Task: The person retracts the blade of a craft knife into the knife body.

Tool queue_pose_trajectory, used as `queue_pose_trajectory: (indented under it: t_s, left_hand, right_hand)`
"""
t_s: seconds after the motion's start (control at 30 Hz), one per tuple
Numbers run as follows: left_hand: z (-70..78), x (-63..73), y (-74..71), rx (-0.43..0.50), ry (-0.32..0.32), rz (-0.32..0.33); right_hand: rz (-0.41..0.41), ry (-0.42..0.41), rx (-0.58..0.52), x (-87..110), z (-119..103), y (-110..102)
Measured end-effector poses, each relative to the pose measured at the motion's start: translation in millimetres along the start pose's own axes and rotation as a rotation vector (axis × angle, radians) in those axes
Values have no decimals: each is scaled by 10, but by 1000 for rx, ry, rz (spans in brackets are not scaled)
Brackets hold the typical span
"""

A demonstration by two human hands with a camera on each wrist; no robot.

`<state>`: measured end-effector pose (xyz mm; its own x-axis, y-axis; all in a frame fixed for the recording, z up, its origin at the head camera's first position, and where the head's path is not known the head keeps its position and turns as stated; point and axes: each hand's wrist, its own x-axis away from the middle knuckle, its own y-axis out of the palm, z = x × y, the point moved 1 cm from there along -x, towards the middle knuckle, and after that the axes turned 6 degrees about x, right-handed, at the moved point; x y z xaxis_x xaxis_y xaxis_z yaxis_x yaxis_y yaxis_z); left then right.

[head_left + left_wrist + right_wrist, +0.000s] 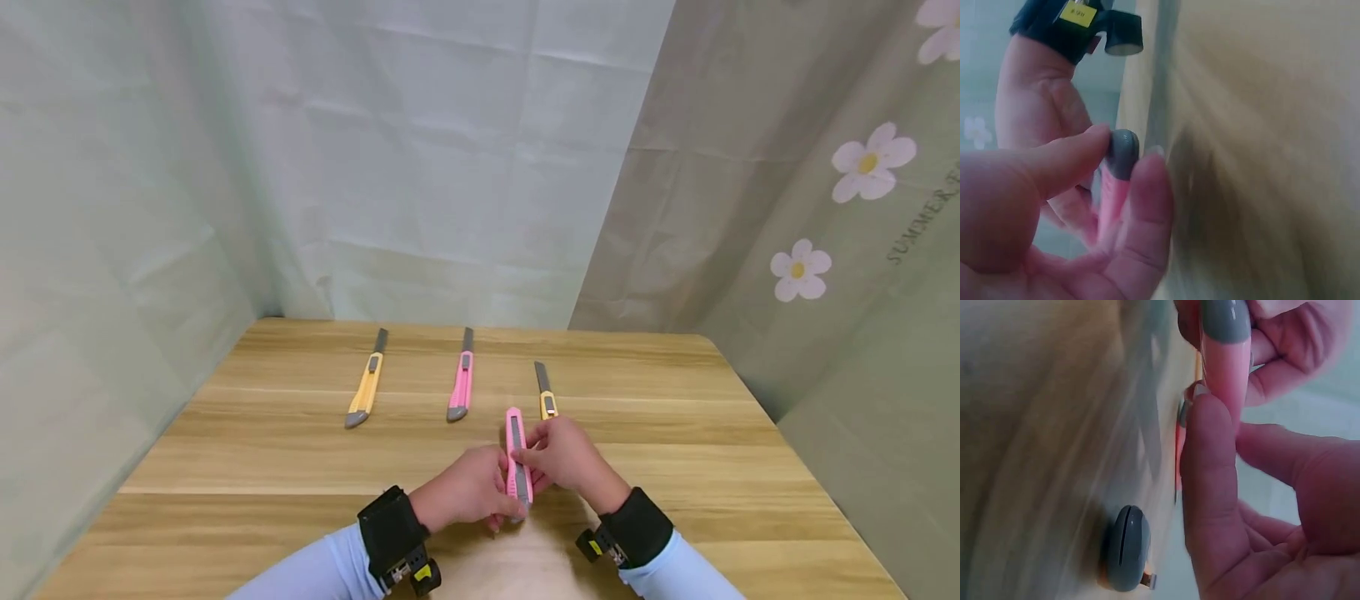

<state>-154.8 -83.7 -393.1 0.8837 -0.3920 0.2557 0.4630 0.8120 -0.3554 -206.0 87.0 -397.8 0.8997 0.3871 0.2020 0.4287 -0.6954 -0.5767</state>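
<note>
Both hands hold one pink utility knife (514,427) above the table, its grey end cap (1124,156) toward the person. My left hand (471,490) pinches that end between thumb and fingers. My right hand (567,457) grips the pink body from the right, thumb on the grey strip along its middle. No blade shows past the far pink tip. Just beyond the right hand lies a yellow utility knife (548,403), grey blade out, its near part hidden by the hand in the head view; its grey end (1129,550) shows in the right wrist view.
Farther back on the wooden table (262,467) lie another yellow utility knife (367,383) at left and another pink one (462,380) in the middle, both with blades extended. Cloth curtains (450,167) hang behind the table and along its sides.
</note>
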Motion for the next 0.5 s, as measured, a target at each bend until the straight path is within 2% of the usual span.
queue_pose_trajectory:
  t_s: [0.17, 0.27, 0.5]
  left_hand:
    - [22, 43, 104, -88, -11, -26]
    - [31, 49, 141, -151, -10, -21]
    - [71, 38, 185, -213, -6, -7]
  right_hand:
    - [19, 35, 127, 106, -67, 92]
    - [41, 37, 195, 143, -94, 137]
    - [105, 41, 325, 158, -124, 153]
